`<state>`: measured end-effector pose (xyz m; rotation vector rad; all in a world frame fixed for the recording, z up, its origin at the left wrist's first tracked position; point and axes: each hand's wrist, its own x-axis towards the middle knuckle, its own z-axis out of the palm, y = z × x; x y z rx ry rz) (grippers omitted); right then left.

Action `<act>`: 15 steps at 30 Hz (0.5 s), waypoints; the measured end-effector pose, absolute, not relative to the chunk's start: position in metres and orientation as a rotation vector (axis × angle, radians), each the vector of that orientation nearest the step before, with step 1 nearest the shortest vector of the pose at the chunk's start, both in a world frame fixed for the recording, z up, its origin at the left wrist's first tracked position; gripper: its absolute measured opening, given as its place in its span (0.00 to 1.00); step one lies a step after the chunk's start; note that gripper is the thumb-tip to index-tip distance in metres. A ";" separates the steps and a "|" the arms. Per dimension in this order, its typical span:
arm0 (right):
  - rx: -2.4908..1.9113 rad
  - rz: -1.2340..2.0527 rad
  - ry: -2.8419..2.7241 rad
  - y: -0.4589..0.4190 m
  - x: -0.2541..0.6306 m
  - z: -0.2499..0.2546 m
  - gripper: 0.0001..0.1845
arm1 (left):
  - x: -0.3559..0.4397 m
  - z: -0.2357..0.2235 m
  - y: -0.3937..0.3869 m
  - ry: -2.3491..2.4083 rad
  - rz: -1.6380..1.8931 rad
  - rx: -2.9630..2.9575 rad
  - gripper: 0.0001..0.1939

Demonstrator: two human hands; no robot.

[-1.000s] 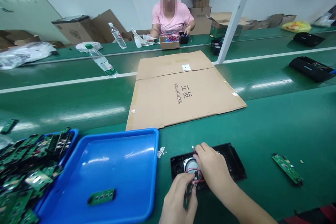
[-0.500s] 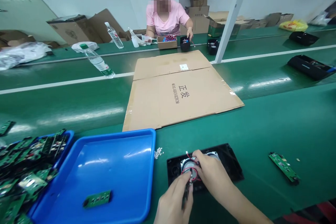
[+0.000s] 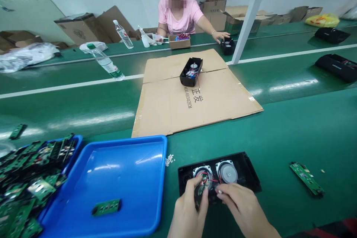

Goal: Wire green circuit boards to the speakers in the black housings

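Observation:
A black speaker housing [image 3: 247,173] lies on the green bench with two round silver speakers, the right speaker [image 3: 228,173] in plain view. My left hand [image 3: 188,208] pinches a small green circuit board [image 3: 199,190], tilted over the left speaker [image 3: 205,171]. Red and black wires [image 3: 214,180] run across that speaker. To its right, my right hand [image 3: 240,202] is closed at the fingertips on a thin wire with a small white plug [image 3: 219,192]. Part of the circuit board is hidden by my left fingers.
A blue tray [image 3: 125,178] holds a single circuit board [image 3: 106,207]; piled circuit boards [image 3: 25,186] lie further left. Another board [image 3: 306,179] is at right. An open black housing [image 3: 191,72] rests on flat cardboard [image 3: 164,104]. A co-worker [image 3: 178,16] sits opposite.
My right hand has moved right and down off the left speaker, uncovering the right one. Across the bench, a black housing now sits on the cardboard, and the co-worker's hand reaches to another.

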<state>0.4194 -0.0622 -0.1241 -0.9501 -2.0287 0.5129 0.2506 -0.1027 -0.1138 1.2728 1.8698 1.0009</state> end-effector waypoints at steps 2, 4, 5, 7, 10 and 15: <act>-0.921 0.480 -2.051 -0.061 0.412 -0.124 0.14 | 0.252 -0.112 -0.102 1.863 0.995 1.232 0.12; -0.928 0.418 -2.124 -0.058 0.407 -0.125 0.17 | 0.252 -0.109 -0.102 1.857 0.984 1.198 0.12; -0.945 0.381 -2.165 -0.057 0.406 -0.126 0.18 | 0.252 -0.108 -0.102 1.858 0.980 1.185 0.12; -0.980 0.301 -2.232 -0.056 0.406 -0.128 0.21 | 0.252 -0.107 -0.102 1.856 0.976 1.167 0.12; -1.020 0.242 -2.254 -0.057 0.406 -0.133 0.21 | 0.252 -0.108 -0.104 1.854 0.989 1.166 0.12; -1.033 0.299 -2.224 -0.056 0.403 -0.136 0.18 | 0.254 -0.113 -0.104 1.848 1.036 1.212 0.11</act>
